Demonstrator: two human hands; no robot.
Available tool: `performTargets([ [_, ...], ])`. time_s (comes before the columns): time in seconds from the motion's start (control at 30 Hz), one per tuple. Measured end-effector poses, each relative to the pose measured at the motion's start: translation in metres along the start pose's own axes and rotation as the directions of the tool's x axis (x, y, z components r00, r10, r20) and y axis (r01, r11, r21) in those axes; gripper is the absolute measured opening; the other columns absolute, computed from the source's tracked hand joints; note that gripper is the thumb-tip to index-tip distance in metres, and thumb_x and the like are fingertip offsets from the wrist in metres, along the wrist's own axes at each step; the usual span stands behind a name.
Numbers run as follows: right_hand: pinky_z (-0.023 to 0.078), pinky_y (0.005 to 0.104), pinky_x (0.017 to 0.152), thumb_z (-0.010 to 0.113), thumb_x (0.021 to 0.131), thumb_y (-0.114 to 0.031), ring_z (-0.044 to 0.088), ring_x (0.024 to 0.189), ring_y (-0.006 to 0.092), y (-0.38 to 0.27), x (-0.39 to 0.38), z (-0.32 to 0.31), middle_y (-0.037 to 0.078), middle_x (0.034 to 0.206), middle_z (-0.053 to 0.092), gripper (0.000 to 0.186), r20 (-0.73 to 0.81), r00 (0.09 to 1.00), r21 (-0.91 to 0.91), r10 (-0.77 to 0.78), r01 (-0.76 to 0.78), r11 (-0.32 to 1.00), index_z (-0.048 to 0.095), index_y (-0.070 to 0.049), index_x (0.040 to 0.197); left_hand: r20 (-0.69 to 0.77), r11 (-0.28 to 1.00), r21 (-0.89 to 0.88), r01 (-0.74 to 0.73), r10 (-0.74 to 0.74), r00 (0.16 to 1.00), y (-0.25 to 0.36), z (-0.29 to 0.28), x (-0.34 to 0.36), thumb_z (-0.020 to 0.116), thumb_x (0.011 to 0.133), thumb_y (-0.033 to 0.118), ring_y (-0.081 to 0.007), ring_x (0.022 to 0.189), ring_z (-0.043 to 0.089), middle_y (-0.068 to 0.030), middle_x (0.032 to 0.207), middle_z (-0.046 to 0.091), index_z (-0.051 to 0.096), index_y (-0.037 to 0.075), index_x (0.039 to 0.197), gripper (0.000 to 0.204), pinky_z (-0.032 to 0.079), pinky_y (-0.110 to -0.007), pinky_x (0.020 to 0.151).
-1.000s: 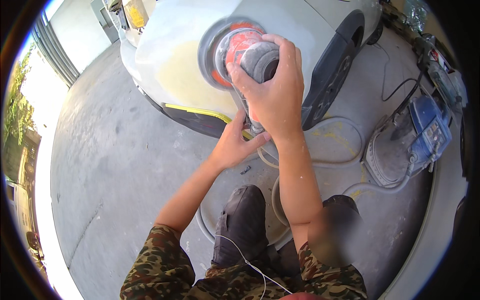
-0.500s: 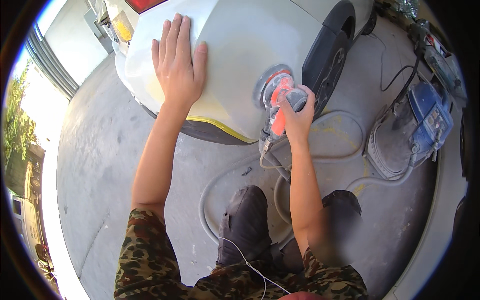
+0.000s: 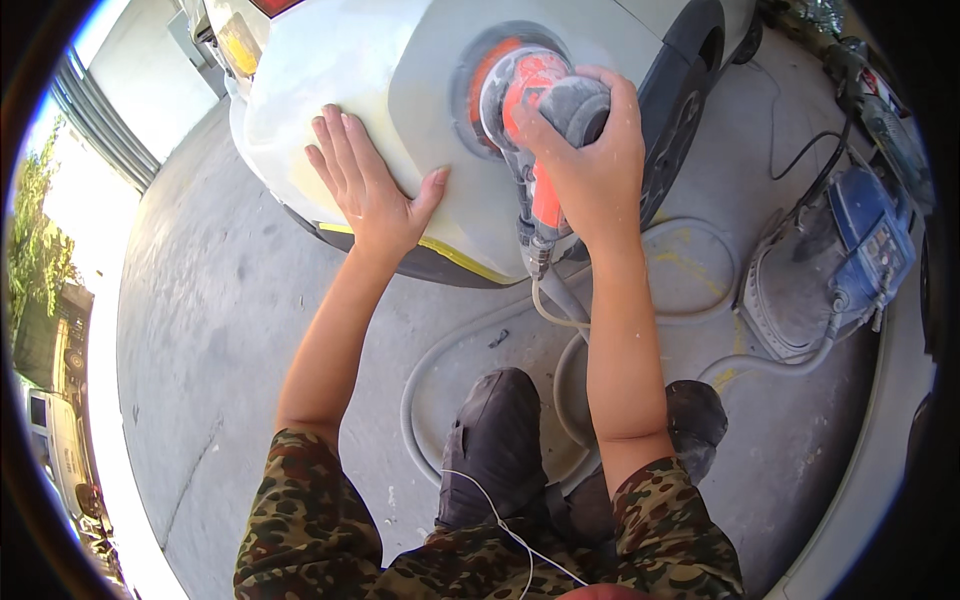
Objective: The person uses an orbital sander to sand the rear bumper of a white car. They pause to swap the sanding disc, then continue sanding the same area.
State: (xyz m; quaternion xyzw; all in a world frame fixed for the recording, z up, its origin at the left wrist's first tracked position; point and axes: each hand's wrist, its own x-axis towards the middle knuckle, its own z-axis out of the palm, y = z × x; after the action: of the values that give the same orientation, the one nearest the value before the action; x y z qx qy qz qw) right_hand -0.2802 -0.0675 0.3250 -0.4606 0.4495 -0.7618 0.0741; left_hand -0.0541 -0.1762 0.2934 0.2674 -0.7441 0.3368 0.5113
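A person in a camouflage shirt (image 3: 310, 530) and dark trousers (image 3: 495, 440) crouches on a dusty grey concrete floor (image 3: 220, 330), both bare forearms reaching up from the lower edge of the head view. A thin white cord (image 3: 505, 525) trails across the lap. Around the knees a grey hose (image 3: 420, 375) lies in loops on the floor, and a small dark scrap (image 3: 497, 339) sits inside 1 loop.

Past the knees stands the rear corner of a white car body (image 3: 400, 60), its lower edge marked by a strip of yellow tape (image 3: 455, 258) over a dark sill. The left hand (image 3: 375, 190) lies flat on the panel near that lower edge, all 5 fingers spread wide and the thumb out toward the right, holding nothing. The right hand (image 3: 590, 160) grips the orange and grey sander (image 3: 535, 120), fingers wrapped closed over its rounded grey top. The sander's round pad presses against the panel just ahead of the dark wheel arch (image 3: 685, 110), inside a ring of sanded grey paint. Its long axis runs from the pad down along the orange handle toward the person, where the hose joins at the tail; the working face points into the car.

To the right, well apart from the car, a blue and grey dust extractor (image 3: 850, 260) sits on the floor with black cables (image 3: 815, 165) beyond it. At the far left, an open doorway (image 3: 90, 130) shows bright daylight and green foliage (image 3: 35, 240).
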Motion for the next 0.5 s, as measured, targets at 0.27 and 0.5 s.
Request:
performTargets([
  [0.27,0.047,0.0408,0.107,0.087,0.086,-0.023,0.057,0.122,0.0254,0.118,-0.080,-0.026,0.014,0.131,0.058,0.064,-0.105,0.959,0.127,0.263,-0.249,0.960,0.055,-0.001,0.136,-0.026,0.993,0.012,-0.118,0.118,0.993,0.001,0.030,-0.064,0.068,0.097,0.060,-0.0585,0.161,0.009,-0.0428,0.170,0.017,0.019,-0.013,0.165,0.111,0.003,-0.070,0.127],
  [0.5,0.045,0.0414,0.109,0.088,0.085,-0.018,0.056,0.123,0.0262,0.147,-0.112,-0.019,0.014,0.131,0.058,0.063,-0.161,0.908,0.195,0.386,-0.354,0.915,0.055,-0.002,0.136,0.010,0.988,0.027,-0.154,0.154,0.988,0.006,0.034,-0.085,0.067,0.100,0.056,-0.0561,0.163,0.000,-0.0388,0.173,0.008,0.015,-0.009,0.168,0.108,0.000,-0.072,0.126],
])
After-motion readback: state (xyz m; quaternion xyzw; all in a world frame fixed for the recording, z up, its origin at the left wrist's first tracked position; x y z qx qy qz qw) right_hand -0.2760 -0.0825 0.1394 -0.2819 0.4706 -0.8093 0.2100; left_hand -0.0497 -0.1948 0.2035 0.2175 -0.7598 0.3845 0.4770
